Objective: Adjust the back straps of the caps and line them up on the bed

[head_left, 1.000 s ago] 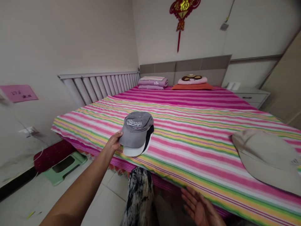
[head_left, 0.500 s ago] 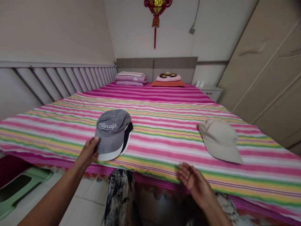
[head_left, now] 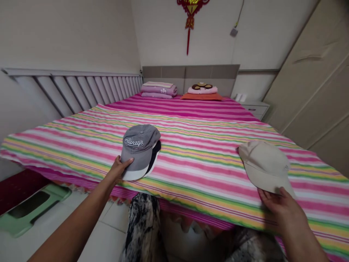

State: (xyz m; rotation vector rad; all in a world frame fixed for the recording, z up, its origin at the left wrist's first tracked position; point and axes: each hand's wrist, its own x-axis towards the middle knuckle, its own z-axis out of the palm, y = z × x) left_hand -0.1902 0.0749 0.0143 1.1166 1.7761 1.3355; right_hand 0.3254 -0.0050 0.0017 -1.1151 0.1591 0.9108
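Note:
A grey baseball cap (head_left: 139,153) with white "Always" lettering lies on the striped bedspread (head_left: 191,153), its brim toward me. Beneath it, a dark cap (head_left: 155,150) and a pale brim edge peek out at the right side. My left hand (head_left: 120,169) is closed on the left edge of the grey cap's brim, thumb on top. To the right rests a beige cap (head_left: 263,160). My right hand (head_left: 285,209) pinches its brim, with the fingers underneath and the thumb on the upper side.
Folded purple bedding (head_left: 158,90) and a pink and orange pile (head_left: 202,94) sit by the headboard (head_left: 212,71). White railing (head_left: 81,87) runs along the left. A green stool (head_left: 24,222) stands on the floor at lower left, a nightstand (head_left: 256,108) at back right.
My right hand has moved right and up from above the bed's edge and taken hold of the beige cap's brim. My left thumb now lies further over the grey brim. The view has shifted slightly left.

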